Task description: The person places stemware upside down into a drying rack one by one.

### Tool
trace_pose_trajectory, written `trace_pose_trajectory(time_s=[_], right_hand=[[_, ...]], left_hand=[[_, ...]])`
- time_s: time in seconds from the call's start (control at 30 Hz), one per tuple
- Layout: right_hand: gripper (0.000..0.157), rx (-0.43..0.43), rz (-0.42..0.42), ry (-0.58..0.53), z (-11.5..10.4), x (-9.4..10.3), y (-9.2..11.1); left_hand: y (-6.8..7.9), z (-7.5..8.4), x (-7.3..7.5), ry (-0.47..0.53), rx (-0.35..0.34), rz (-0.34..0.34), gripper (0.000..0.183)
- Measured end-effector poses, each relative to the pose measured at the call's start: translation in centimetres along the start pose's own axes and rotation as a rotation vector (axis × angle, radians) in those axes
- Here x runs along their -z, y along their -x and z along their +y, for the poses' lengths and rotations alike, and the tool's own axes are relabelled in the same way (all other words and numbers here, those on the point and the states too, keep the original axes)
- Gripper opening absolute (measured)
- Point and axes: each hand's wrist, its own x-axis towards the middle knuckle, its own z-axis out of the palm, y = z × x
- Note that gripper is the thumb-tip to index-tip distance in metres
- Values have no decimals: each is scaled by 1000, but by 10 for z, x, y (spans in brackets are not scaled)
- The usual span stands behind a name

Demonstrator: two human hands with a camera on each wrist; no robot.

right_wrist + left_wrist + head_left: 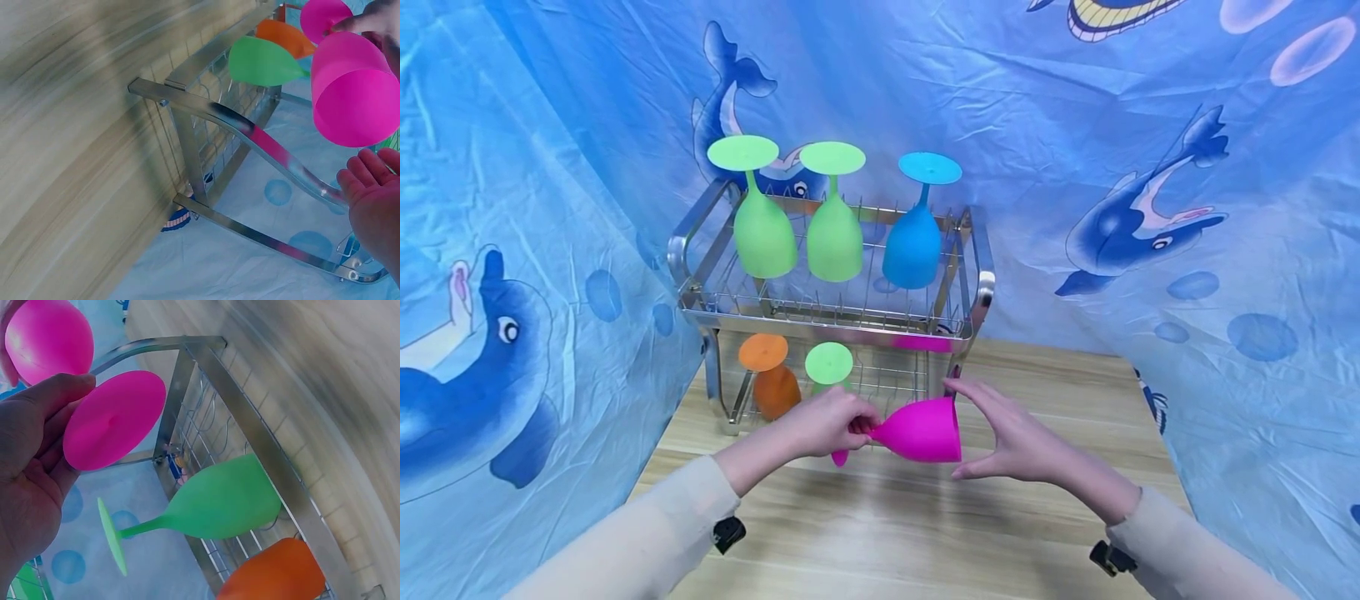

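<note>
My left hand (831, 421) pinches the stem of a bright pink goblet (921, 429), which lies on its side in the air before the lower tier of the rack. Its round foot (115, 420) faces the left wrist camera, and its bowl points right. Beside the open rim, my right hand (1022, 433) is spread, thumb below and fingers above, holding nothing. In the right wrist view the bowl's mouth (356, 112) shows hollow, with the right fingertips (353, 184) just short of the rim.
A two-tier metal dish rack (827, 325) stands on a wooden tabletop (1060, 375). Upside down on top are two green goblets (765, 233) and a blue goblet (913, 250). Below sit an orange goblet (775, 392) and another green goblet (829, 362). Blue dolphin-print curtain (1015, 150) surrounds everything.
</note>
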Motion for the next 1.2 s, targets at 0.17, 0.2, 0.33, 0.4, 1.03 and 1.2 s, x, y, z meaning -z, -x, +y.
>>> trace_pose_trajectory(time_s=[0.17, 0.2, 0.33, 0.4, 1.03, 1.2], right_hand=[[121, 13, -3, 5, 3, -3, -2], [120, 16, -5, 5, 3, -4, -3], [115, 34, 0, 12, 5, -6, -5], [109, 52, 11, 16, 6, -7, -7], [88, 65, 168, -105, 21, -31, -1], [85, 33, 264, -211, 27, -44, 8]], left_hand=[[-2, 1, 6, -27, 13, -22, 10], [-2, 2, 6, -31, 14, -25, 10], [-4, 2, 8, -48, 11, -33, 9], [-5, 3, 9, -57, 8, -34, 9], [-8, 12, 16, -129, -20, 86, 15], [6, 26, 22, -29, 7, 230, 26]])
